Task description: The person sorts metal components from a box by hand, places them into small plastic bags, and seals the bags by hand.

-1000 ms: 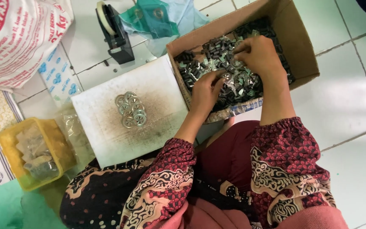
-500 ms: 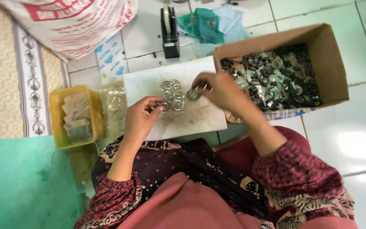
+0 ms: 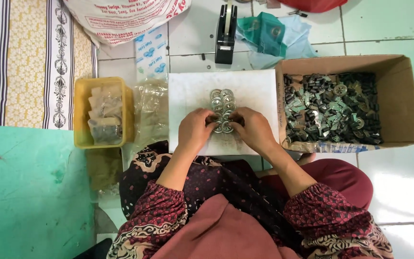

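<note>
Right now both hands are down on the white board (image 3: 195, 88) that lies on the tiled floor (image 3: 389, 24) in front of the seated person. The left hand (image 3: 195, 130) and right hand (image 3: 252, 130) meet at the near end of a small cluster of metal rings (image 3: 222, 103), laid flat in neat touching rows. Each hand is narrowed, fingertips pinched at the rings nearest the person; whether either one actually grips a ring or only nudges it, I cannot tell, since the fingers cover that spot.

Taking the rings as the centre of the clock: the cardboard box (image 3: 408, 96), full of dark and silvery small parts, sits at three o'clock, touching the board's edge. A black tape dispenser (image 3: 226, 33) stands at twelve, with a crumpled teal bag (image 3: 269, 33) just beside it toward one. At nine there is a clear plastic bag (image 3: 152, 110), and beyond it a yellow tub (image 3: 80, 115) holding small packets. A big printed sack (image 3: 125, 17) lies near eleven.

To my eye, doing this well means keeping the rings flat and snug against their neighbours, pressing lightly with the fingertips so the finished rows at the far end are not pushed askew, and working from the near edge only.
</note>
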